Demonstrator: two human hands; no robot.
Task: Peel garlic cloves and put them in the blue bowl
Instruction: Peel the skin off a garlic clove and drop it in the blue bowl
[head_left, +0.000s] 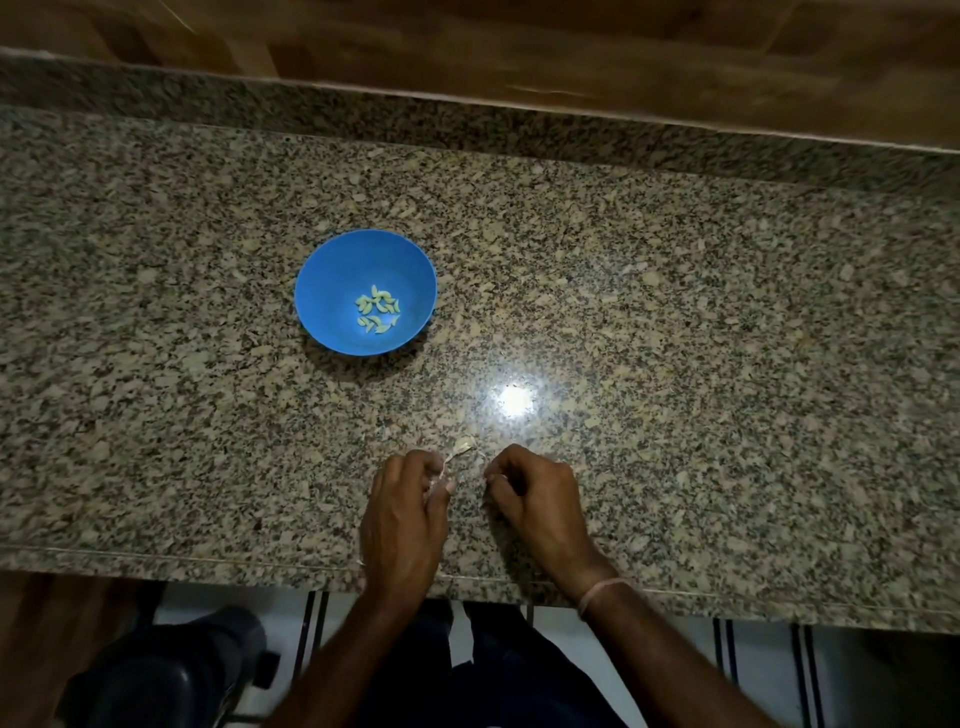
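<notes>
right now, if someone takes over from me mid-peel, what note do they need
Left hand pinches a garlic piece, with papery skin sticking out. Right hand is beside it with fingers curled; I cannot tell whether it holds any skin. The blue bowl sits further back and to the left on the granite counter.
Done: a small heap of peeled cloves is in the bowl.
Left: finish peeling this piece and drop it in.

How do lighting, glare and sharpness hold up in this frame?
Head view: dim overall, corners darkest; a bright reflection glares off the granite counter; blue bowl and peeled cloves read sharp; wooden wall at top is smeared; counter edges bow from the wide lens; the garlic peel pinched by the left hand is tiny and soft, the right hand's hold unclear.
</notes>
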